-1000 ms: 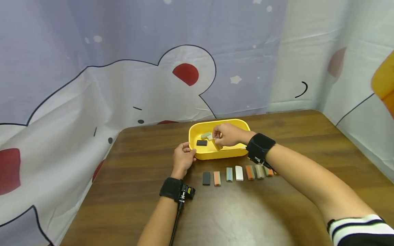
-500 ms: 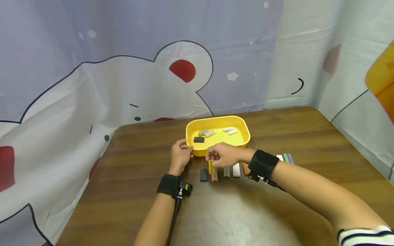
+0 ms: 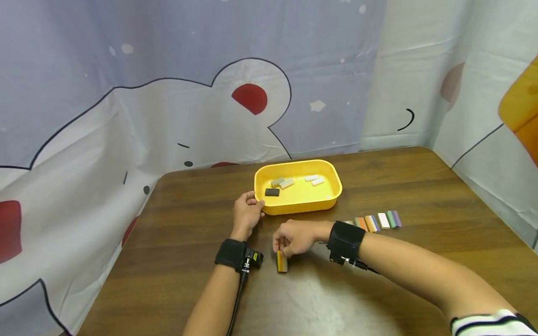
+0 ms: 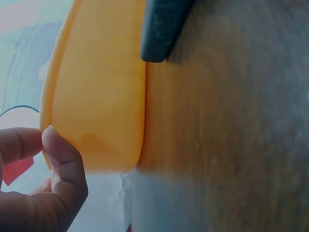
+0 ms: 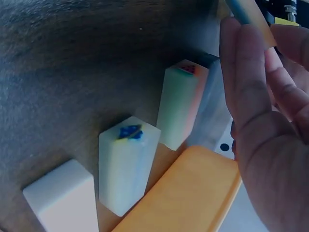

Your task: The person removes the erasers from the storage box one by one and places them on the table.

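the right hand (image 3: 296,236) pinched a striped block (image 3: 282,262), which jutted from its fingertips; the left hand (image 3: 247,215) pinched the yellow tub (image 3: 300,208) by its rim. a light, level pinch suited the block.

Blocks (image 3: 287,183) in tub (image 3: 302,206), tub on table (image 3: 189,219)

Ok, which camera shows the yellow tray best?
The head view: it shows nearly the whole yellow tray, including the small blocks inside. The left wrist view shows only its outer side, close up; the right wrist view, just a part cut off by the bottom edge.
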Demonstrator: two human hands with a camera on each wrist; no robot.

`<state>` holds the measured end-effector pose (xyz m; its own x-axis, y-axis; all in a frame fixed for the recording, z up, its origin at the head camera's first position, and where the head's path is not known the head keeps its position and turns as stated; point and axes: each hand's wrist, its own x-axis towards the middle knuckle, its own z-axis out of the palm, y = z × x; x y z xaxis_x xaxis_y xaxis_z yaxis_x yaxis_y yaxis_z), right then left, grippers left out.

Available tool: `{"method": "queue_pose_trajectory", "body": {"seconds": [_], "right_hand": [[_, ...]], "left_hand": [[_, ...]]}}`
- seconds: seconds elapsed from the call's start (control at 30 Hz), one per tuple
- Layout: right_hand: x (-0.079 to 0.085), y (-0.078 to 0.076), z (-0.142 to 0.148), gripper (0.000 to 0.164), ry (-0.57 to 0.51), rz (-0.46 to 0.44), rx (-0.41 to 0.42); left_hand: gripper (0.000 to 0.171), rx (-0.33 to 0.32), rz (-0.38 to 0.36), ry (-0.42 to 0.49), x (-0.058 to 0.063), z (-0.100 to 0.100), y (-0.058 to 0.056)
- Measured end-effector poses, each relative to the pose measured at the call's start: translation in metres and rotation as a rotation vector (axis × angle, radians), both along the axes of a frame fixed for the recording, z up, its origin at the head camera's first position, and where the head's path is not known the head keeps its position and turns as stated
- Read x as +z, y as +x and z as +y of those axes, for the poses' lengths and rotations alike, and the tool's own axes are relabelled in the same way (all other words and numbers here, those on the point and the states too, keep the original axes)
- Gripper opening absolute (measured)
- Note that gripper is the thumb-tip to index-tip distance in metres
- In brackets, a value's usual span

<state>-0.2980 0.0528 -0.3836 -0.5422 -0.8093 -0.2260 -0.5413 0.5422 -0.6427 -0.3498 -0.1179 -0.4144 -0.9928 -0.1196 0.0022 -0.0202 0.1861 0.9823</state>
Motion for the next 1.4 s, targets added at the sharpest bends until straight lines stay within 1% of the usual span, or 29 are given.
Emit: {"method": "queue_pose_trajectory", "body": {"seconds": [0.1, 0.43, 0.77, 0.97, 1.17, 1.33, 1.4], "right_hand": [[-0.003, 0.001, -0.001, 0.015, 0.015, -0.004, -0.004], [-0.007, 0.002, -0.006, 0.009, 0.064, 0.1, 0.024], [-0.011, 0.005, -0.01, 0.009, 0.08, 0.172, 0.011], [-0.01, 0.006, -0.011, 0.011, 0.075, 0.193, -0.01], [-0.012, 0.006, -0.011, 0.012, 0.067, 0.188, -0.027], [-0.011, 0.008, -0.01, 0.012, 0.047, 0.188, -0.019], [-0.01, 0.008, -0.009, 0.011, 0.042, 0.205, -0.003]], "left_hand": [[0.045, 0.001, -0.005, -0.003, 0.0, 0.0, 0.0], [0.043, -0.004, 0.007, -0.003, 0.0, 0.0, 0.001], [0.043, -0.007, 0.005, -0.006, -0.001, 0.0, 0.002], [0.043, -0.004, 0.011, -0.012, -0.001, 0.0, 0.002], [0.044, -0.002, 0.001, -0.008, -0.001, -0.001, 0.003], [0.045, -0.001, 0.006, -0.008, -0.001, -0.001, 0.002], [0.045, -0.004, 0.01, -0.007, -0.001, -0.001, 0.002]]}}
